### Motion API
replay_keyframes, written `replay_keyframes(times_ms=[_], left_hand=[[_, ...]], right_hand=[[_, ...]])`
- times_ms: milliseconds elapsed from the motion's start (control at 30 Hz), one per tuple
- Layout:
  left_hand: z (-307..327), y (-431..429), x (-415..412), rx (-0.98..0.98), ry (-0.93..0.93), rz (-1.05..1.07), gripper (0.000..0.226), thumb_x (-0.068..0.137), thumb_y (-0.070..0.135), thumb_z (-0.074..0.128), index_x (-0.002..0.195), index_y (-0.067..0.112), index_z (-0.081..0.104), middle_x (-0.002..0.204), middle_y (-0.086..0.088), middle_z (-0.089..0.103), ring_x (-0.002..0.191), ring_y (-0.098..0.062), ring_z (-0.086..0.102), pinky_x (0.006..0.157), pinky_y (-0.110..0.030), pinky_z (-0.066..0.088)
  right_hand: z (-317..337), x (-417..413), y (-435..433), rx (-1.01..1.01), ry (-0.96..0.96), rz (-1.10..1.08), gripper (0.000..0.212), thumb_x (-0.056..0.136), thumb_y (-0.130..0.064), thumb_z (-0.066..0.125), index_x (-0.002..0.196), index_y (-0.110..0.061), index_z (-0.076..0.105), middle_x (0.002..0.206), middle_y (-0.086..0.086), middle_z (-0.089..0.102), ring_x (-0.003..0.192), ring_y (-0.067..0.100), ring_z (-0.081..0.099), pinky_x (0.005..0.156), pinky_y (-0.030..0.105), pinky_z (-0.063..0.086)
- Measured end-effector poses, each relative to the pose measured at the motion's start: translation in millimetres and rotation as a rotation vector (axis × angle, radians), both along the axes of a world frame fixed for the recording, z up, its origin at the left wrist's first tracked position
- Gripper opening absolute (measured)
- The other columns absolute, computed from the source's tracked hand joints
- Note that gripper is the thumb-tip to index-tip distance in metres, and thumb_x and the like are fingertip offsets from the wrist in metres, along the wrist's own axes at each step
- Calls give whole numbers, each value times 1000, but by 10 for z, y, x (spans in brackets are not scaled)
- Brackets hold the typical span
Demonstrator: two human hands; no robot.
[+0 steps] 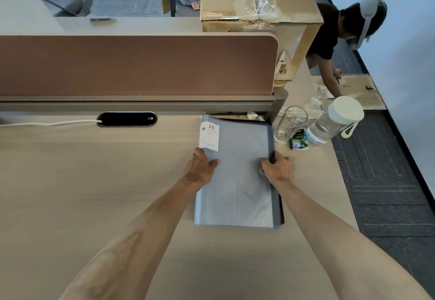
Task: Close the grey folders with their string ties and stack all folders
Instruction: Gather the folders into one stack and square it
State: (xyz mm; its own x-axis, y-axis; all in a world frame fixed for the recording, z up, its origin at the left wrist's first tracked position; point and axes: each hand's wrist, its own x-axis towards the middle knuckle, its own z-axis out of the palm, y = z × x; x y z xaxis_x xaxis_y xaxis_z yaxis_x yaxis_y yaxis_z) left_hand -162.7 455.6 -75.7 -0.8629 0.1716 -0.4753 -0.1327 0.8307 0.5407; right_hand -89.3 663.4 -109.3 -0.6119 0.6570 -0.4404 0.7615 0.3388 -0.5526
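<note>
My left hand (202, 166) and right hand (279, 169) grip the long edges of the flat blue-grey plastic folder (235, 196), at 1 o'clock on the pale wooden surface (94, 182). It lies on a darker folder (280, 207), so I judge the stacking nearly done. I cannot tell whether the strings are tied.

Wooden desk (70, 182), brown partition (136, 64), dark carpet (388, 193), pale wall (412, 40).

grey-blue folder (237, 182) — white label (209, 137) | brown divider (136, 64) | pale wood-grain desk (94, 170)
</note>
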Motion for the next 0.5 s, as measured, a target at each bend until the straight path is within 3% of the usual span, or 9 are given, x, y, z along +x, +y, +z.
replay_keyframes(times_ms=[200, 500], left_hand=[[-25, 89, -14, -84, 69, -6, 56, 94, 43, 50, 125, 0, 33, 129, -20, 50, 115, -43, 52, 89, -45, 41], [2, 54, -47, -67, 47, -12, 57, 92, 47, 49, 128, 5, 33, 133, -19, 48, 119, -40, 50, 94, -46, 41]], right_hand=[[-34, -38, 45, 14, -18, 48, 45, 85, -50, 50, 116, -17, 49, 116, 19, 47, 115, 38, 42, 98, 45, 39], [-74, -27, 37, -8, 8, -17, 48, 85, -48, 48, 120, -15, 52, 118, 18, 52, 117, 34, 39, 96, 43, 38]])
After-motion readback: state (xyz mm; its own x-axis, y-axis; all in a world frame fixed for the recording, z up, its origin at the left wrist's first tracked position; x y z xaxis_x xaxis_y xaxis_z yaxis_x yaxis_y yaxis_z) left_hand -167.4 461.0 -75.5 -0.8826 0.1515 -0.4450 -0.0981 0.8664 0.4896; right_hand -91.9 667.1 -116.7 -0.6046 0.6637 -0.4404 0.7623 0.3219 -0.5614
